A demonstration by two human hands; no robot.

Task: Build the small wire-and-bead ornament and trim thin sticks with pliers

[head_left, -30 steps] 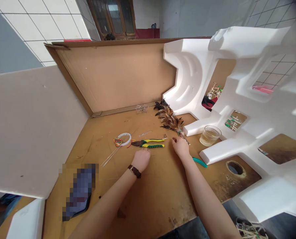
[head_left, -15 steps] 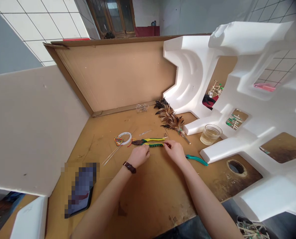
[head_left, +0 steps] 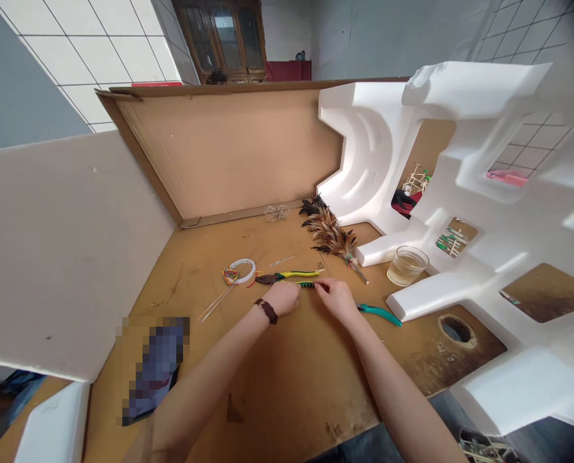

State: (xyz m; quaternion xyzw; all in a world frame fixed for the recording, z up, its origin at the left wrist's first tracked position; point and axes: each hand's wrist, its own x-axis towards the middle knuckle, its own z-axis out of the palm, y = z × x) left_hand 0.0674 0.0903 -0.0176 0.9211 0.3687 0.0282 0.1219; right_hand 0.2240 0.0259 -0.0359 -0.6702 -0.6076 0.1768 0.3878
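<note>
My left hand (head_left: 285, 298) is closed beside the pliers (head_left: 296, 274), which have yellow and green handles. My right hand (head_left: 335, 298) has its fingers pinched together at the end of the lower handle. Whatever either hand holds is too small or hidden. The lower handle shows between the two hands. To the left of the pliers' jaws lies a white ring (head_left: 252, 263) with coloured threads (head_left: 229, 276), and thin metal wires (head_left: 215, 305) stretch down from it. Teal-handled pliers (head_left: 382, 314) rest right of my right hand.
A feather duster (head_left: 332, 233) and a glass of liquid (head_left: 407, 265) stand near the white foam piece (head_left: 424, 297) on the right. A wire tangle (head_left: 277, 212) lies by the cardboard wall (head_left: 233, 148). A phone (head_left: 156, 370), partly pixelated, lies at left. The table (head_left: 267, 386) has a round hole at right.
My left hand has moved right along the lower plier handle, closer to my right hand, and covers more of the handle. The view has tilted slightly.
</note>
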